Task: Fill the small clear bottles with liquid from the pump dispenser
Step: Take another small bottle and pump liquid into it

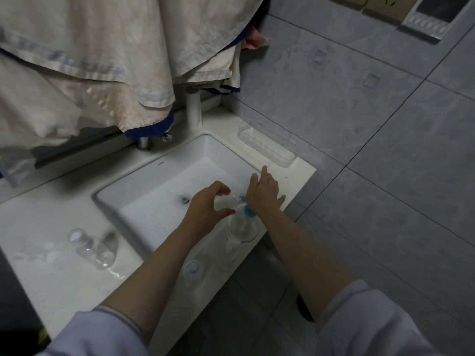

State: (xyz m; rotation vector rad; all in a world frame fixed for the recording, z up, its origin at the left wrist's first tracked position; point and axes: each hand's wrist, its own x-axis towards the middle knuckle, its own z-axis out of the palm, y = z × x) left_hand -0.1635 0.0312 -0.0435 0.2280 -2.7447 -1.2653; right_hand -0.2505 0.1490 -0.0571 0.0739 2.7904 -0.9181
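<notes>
My left hand (205, 205) grips a small clear bottle (227, 202), tilted with its mouth at the blue nozzle of the pump dispenser (243, 227). The dispenser is a clear bottle with a blue pump, standing on the sink's front right rim. My right hand (264, 194) lies flat on the pump head with fingers straight. Another small clear bottle (192, 272) stands on the front rim under my left forearm. More clear bottles (90, 246) lie on the counter to the left.
A white sink basin (159, 176) with a drain sits in a white counter (51, 265). A tap (146, 142) stands at the back under hanging cloth (90, 60). A clear plastic tray (267, 145) hangs at the grey tiled wall (359, 124).
</notes>
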